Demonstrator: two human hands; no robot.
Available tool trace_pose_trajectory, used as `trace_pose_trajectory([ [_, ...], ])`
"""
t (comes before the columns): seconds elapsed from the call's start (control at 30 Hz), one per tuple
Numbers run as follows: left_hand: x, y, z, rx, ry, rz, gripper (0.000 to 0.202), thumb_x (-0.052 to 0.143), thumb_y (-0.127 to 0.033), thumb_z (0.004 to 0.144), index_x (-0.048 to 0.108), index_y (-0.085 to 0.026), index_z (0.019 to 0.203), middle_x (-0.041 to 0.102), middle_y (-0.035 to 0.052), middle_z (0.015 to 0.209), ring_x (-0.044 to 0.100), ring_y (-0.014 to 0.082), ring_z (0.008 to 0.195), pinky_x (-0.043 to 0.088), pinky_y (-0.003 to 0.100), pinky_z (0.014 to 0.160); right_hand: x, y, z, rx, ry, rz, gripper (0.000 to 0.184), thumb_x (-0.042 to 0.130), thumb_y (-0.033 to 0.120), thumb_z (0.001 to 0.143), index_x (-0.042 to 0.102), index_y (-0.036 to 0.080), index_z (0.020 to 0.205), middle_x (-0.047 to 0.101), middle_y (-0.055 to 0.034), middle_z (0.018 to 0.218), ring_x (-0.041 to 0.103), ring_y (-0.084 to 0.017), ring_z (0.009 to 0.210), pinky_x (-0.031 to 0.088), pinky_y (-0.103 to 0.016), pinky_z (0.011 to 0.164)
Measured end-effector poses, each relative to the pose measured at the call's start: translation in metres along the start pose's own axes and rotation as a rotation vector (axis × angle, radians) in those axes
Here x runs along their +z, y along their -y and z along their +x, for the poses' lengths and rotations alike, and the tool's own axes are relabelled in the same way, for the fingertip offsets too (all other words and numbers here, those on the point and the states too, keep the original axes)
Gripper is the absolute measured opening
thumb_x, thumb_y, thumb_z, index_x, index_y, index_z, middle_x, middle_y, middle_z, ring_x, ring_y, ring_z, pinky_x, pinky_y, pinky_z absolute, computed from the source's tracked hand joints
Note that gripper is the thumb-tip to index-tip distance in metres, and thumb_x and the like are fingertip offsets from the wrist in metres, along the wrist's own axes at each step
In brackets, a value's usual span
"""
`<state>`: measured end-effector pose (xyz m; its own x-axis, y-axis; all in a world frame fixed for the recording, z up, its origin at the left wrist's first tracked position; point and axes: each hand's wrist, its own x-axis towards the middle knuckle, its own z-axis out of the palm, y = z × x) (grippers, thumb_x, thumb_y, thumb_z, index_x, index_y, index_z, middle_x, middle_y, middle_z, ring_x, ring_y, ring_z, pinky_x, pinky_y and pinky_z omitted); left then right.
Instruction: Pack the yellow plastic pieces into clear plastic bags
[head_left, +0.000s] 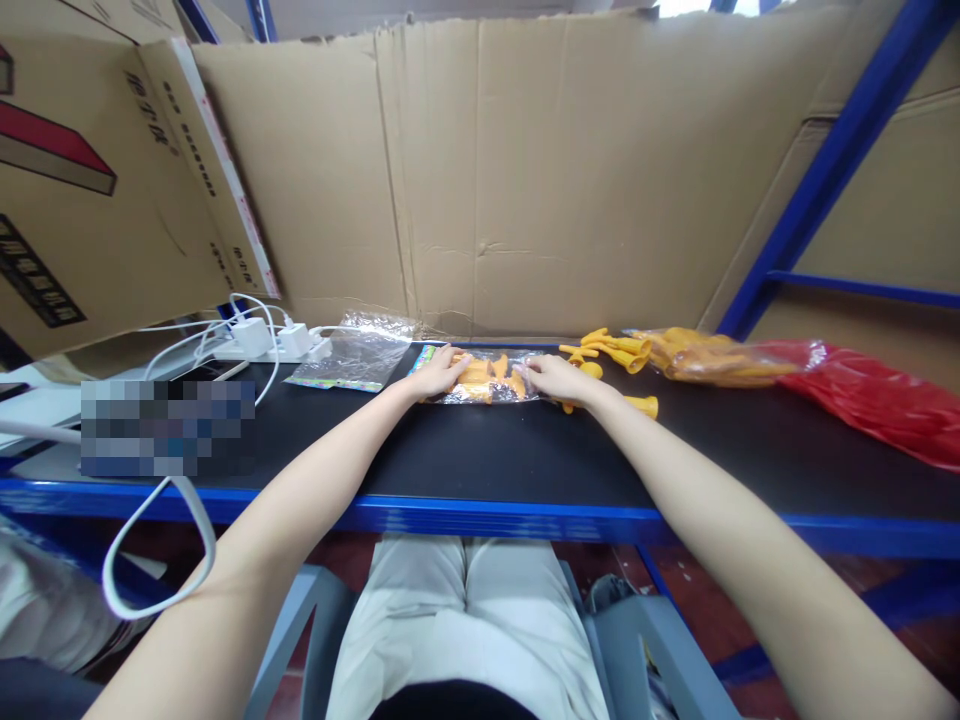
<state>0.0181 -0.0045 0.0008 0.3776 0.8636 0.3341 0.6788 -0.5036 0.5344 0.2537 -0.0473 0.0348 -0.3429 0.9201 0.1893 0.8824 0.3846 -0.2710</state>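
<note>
A clear plastic bag (491,393) with a colourful header strip lies on the black tabletop, with several orange pieces inside that look like limp balloons. My left hand (441,375) is on the bag's left end, by the header, its fingers closed over the film. At the opposite end, my right hand (556,379) has its fingers curled on the bag's edge. Loose yellow-orange balloons (628,350) lie beside and behind the right hand, one partly hidden under the wrist.
Another clear bag (356,352) lies flat to the left. Beyond it are a power strip with white chargers (253,337) and cables. A bag of orange balloons (701,357) and a red bundle in plastic (881,395) lie right. Cardboard (525,180) walls the back; a blue rail (510,517) edges the front.
</note>
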Motion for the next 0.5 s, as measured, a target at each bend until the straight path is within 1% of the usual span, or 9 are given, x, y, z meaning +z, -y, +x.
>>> trace_pose_trajectory([
  [0.07,0.000,0.001,0.000,-0.008,0.006,0.005,0.042,0.031,-0.046,0.086,0.048,-0.017,0.112,0.050,0.0115,0.121,0.039,0.0236,0.120,0.029,0.038,0.100,0.000,0.000,0.000,0.021,0.032,0.014,0.042,0.029,0.040,0.090,0.057,0.018,0.067,0.064,-0.0051,0.067,0.058,-0.015,0.063,0.041,-0.025,0.062],
  [0.1,0.000,0.000,0.000,-0.013,0.008,0.006,0.043,0.030,-0.045,0.086,0.048,-0.016,0.112,0.050,0.0121,0.121,0.039,0.0236,0.121,0.029,0.038,0.100,0.000,0.000,0.000,0.042,0.028,0.009,0.042,0.030,0.041,0.090,0.057,0.018,0.069,0.064,-0.0052,0.067,0.058,-0.015,0.063,0.041,-0.025,0.061],
  [0.2,-0.001,-0.004,-0.001,-0.017,-0.001,-0.017,0.043,0.029,-0.044,0.087,0.049,-0.014,0.111,0.052,0.0127,0.119,0.041,0.0231,0.119,0.030,0.035,0.100,0.000,0.002,-0.001,0.064,0.011,0.015,0.032,0.040,0.041,0.086,0.058,0.016,0.076,0.065,-0.0068,0.073,0.058,-0.017,0.065,0.041,-0.025,0.060],
  [0.23,-0.002,-0.006,-0.002,-0.018,-0.009,-0.031,0.043,0.028,-0.043,0.087,0.049,-0.014,0.110,0.053,0.0125,0.118,0.042,0.0228,0.118,0.031,0.034,0.099,0.001,0.003,-0.002,0.051,0.016,0.057,0.029,0.043,0.038,0.085,0.059,0.016,0.078,0.066,-0.0073,0.076,0.059,-0.017,0.067,0.042,-0.025,0.060],
  [0.3,-0.004,-0.009,-0.003,-0.018,-0.031,-0.054,0.042,0.027,-0.042,0.088,0.051,-0.014,0.107,0.054,0.0120,0.115,0.044,0.0227,0.116,0.033,0.033,0.097,0.001,0.004,-0.003,-0.013,0.057,0.222,0.023,0.043,0.030,0.085,0.061,0.015,0.086,0.067,-0.0072,0.083,0.060,-0.016,0.074,0.045,-0.025,0.066],
  [0.4,-0.007,-0.009,-0.003,-0.016,-0.057,-0.070,0.039,0.025,-0.040,0.089,0.051,-0.015,0.105,0.055,0.0107,0.115,0.046,0.0224,0.113,0.035,0.034,0.096,0.003,0.006,-0.003,-0.084,0.135,0.471,0.023,0.043,0.020,0.084,0.061,0.014,0.097,0.068,-0.0066,0.094,0.061,-0.014,0.088,0.045,-0.026,0.080],
  [0.5,-0.007,-0.004,-0.001,-0.035,-0.077,-0.091,0.036,0.025,-0.035,0.089,0.049,-0.016,0.108,0.054,0.0103,0.119,0.045,0.0212,0.114,0.034,0.034,0.097,0.005,0.005,-0.002,-0.119,0.175,0.546,0.026,0.044,0.019,0.082,0.063,0.013,0.099,0.068,-0.0073,0.097,0.060,-0.014,0.095,0.043,-0.029,0.088],
])
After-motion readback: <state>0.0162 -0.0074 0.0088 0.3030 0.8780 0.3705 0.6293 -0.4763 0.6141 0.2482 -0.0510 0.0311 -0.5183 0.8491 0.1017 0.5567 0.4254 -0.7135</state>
